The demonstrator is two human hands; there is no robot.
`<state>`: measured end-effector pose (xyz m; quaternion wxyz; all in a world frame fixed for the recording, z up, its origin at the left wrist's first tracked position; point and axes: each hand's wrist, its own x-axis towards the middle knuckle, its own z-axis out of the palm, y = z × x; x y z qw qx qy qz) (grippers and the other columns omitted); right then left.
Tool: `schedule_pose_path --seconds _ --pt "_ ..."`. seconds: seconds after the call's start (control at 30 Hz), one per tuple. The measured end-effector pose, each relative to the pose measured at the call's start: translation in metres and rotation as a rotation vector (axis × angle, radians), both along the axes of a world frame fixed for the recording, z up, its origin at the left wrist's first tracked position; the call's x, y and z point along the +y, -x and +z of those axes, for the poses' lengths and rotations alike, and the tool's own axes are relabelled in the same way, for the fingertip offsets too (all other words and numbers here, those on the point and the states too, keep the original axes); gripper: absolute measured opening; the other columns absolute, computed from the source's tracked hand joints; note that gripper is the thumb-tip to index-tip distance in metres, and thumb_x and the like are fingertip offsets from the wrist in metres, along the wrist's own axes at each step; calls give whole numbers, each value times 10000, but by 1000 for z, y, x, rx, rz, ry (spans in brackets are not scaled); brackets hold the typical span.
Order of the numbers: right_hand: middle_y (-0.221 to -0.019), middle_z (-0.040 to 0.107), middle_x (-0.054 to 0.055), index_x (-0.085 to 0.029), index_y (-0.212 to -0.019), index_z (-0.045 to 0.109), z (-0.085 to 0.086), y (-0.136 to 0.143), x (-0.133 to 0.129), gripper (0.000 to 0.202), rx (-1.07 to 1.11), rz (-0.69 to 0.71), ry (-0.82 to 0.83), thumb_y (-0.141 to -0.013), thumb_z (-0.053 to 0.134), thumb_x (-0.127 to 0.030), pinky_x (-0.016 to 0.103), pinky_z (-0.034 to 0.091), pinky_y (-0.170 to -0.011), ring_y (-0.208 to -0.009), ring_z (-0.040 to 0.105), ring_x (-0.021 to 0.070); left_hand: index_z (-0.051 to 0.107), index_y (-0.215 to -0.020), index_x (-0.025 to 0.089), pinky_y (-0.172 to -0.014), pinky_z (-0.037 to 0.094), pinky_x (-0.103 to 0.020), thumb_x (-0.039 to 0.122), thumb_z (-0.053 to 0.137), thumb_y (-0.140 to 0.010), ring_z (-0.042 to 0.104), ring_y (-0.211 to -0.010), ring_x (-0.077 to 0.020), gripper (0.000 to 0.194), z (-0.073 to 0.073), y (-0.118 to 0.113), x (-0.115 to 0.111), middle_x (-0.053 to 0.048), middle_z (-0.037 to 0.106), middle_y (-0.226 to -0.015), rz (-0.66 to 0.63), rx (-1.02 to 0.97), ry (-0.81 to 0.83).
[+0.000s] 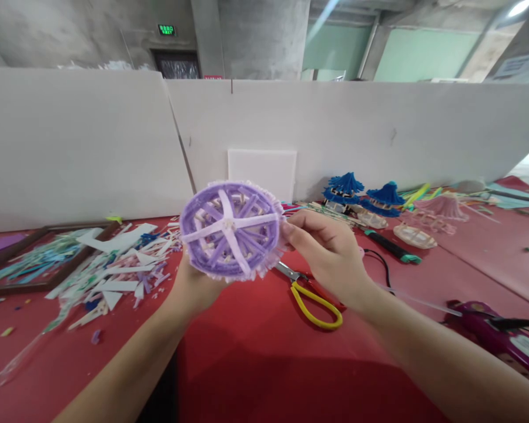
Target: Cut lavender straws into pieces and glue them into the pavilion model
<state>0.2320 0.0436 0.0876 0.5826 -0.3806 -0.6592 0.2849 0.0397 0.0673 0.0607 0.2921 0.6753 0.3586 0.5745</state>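
Note:
A round purple piece (pixel 229 229) with pale lilac spokes crossing at its centre and a fringed rim is held up in the middle of the view, its spoked face toward me. My left hand (pixel 199 285) supports it from below and behind, with most of the fingers hidden by it. At the right rim, the thumb and index finger of my right hand (pixel 324 249) pinch the fringed edge. Scissors with yellow and red handles (pixel 320 314) lie on the red table (pixel 255 352) just below my right hand.
Paper and fuzzy scraps (pixel 119 276) and a brown frame (pixel 55 282) lie at left. Blue roof-shaped pieces (pixel 344 188), a pink one (pixel 445 208), a black-green tool (pixel 392 247) and a magenta glue gun (pixel 498 335) are at right. White panels (pixel 348 129) stand behind.

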Motion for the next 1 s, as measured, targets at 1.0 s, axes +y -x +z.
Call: schedule_pose_path --seconds 1.0 --pt "-605 505 -22 -177 -594 527 -79 -1 -3 318 56 242 335 -825 594 -384 270 379 -575 -589 447 110 678 -1080 207 -942 517 -466 434 834 -555 670 -1010 -336 593 -62 21 -32 -148 725 -1086 -193 48 553"
